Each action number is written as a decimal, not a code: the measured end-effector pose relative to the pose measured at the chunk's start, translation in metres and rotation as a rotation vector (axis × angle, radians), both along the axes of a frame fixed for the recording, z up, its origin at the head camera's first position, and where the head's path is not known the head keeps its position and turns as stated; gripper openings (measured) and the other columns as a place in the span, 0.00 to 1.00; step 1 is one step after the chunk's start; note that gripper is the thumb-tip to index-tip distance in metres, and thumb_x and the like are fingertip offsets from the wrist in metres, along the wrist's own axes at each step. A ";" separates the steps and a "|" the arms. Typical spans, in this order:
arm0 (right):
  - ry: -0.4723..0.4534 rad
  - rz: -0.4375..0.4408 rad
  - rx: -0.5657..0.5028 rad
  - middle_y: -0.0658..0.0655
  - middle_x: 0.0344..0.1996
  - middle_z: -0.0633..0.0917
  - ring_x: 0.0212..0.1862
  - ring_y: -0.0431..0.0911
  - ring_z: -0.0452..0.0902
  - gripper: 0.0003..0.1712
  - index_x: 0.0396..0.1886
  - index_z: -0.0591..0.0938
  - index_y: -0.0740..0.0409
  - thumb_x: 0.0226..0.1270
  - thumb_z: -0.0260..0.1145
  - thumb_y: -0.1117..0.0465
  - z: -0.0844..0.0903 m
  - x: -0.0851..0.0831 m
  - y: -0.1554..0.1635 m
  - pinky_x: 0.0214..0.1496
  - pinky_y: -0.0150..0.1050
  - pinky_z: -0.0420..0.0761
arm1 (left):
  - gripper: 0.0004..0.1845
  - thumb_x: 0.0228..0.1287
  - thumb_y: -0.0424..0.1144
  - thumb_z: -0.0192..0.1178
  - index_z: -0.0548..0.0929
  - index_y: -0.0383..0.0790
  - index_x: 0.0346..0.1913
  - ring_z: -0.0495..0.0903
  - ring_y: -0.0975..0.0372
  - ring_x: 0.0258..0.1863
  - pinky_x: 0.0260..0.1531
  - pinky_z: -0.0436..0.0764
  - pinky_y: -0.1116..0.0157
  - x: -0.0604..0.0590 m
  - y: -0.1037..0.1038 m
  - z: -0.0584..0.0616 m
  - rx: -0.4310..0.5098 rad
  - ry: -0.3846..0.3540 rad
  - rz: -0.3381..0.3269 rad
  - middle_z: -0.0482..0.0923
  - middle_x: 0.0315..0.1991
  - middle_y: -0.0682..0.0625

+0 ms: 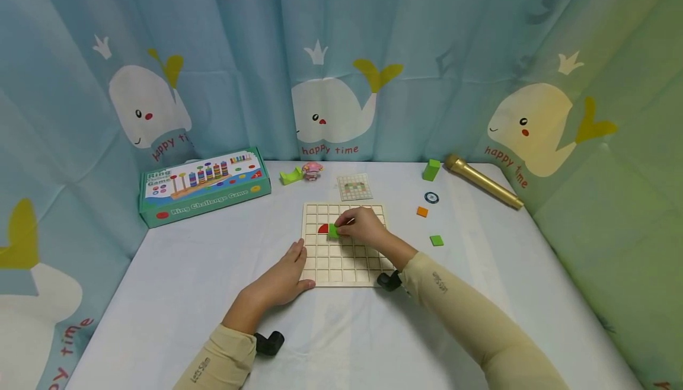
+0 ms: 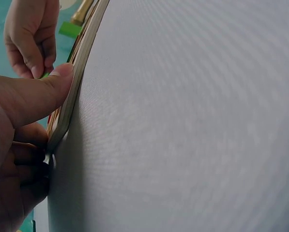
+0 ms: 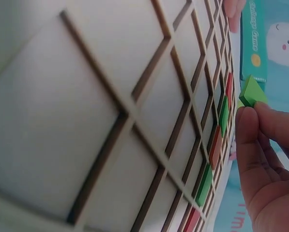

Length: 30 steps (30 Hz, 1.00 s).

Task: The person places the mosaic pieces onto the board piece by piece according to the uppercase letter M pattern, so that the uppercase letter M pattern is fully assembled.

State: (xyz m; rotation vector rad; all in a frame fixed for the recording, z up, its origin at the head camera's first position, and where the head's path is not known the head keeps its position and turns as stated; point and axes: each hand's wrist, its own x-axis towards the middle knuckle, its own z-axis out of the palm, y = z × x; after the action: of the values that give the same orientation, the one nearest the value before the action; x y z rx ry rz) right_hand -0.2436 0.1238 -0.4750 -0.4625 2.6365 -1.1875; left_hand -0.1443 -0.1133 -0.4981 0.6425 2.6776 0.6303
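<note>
A wooden grid board (image 1: 341, 277) lies on the white table. My right hand (image 1: 363, 227) pinches a small green tile (image 3: 251, 92) between thumb and fingertips, over the board's left-middle squares. Just left of that tile, a red rounded tile (image 1: 323, 229) sits in a square. In the right wrist view a row of red, green and orange tiles (image 3: 215, 147) fills several squares; the hand hides most of it in the head view. My left hand (image 1: 283, 274) rests against the board's near left corner, fingers extended along the left side and thumb (image 2: 62, 77) at the front edge.
Behind the board lies a pattern card (image 1: 354, 187). Right of it are a green block (image 1: 431, 169), a round chip (image 1: 431, 198), an orange tile (image 1: 422, 212), a green tile (image 1: 436, 240) and a gold microphone (image 1: 485, 182). A game box (image 1: 205, 191) and pink figurine (image 1: 312, 170) stand back left.
</note>
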 end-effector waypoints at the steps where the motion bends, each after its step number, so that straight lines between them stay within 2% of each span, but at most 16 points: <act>1: -0.005 0.001 0.000 0.51 0.35 0.87 0.39 0.43 0.84 0.04 0.38 0.89 0.58 0.65 0.73 0.66 0.000 0.000 -0.002 0.40 0.37 0.84 | 0.44 0.74 0.52 0.59 0.53 0.24 0.77 0.43 0.47 0.79 0.75 0.53 0.53 0.000 0.000 0.000 -0.002 0.000 0.000 0.40 0.80 0.36; 12: 0.017 0.021 0.096 0.49 0.35 0.88 0.39 0.42 0.83 0.02 0.37 0.90 0.55 0.65 0.73 0.64 -0.005 0.002 -0.020 0.42 0.37 0.82 | 0.45 0.73 0.53 0.59 0.53 0.25 0.77 0.42 0.48 0.79 0.74 0.54 0.53 -0.001 0.001 -0.002 -0.012 -0.002 -0.001 0.40 0.81 0.37; 21: 0.045 0.074 0.136 0.49 0.36 0.88 0.39 0.40 0.82 0.02 0.37 0.90 0.55 0.65 0.73 0.64 -0.008 0.000 -0.028 0.44 0.37 0.82 | 0.45 0.73 0.53 0.59 0.53 0.25 0.77 0.42 0.48 0.79 0.74 0.54 0.53 0.000 0.000 -0.003 -0.012 0.002 -0.003 0.40 0.80 0.37; 30: 0.087 0.116 0.248 0.50 0.39 0.88 0.47 0.45 0.82 0.04 0.34 0.91 0.54 0.67 0.71 0.65 -0.011 -0.001 -0.035 0.49 0.40 0.82 | 0.45 0.73 0.53 0.59 0.53 0.24 0.77 0.43 0.47 0.79 0.74 0.54 0.52 -0.001 -0.001 -0.003 -0.006 0.017 -0.018 0.41 0.80 0.35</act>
State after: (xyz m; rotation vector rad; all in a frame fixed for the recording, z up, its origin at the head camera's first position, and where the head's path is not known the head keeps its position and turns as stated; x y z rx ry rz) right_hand -0.2443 0.0889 -0.4860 -0.6219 2.7382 -0.8099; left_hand -0.1450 -0.1146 -0.5009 0.6726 2.6847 0.6152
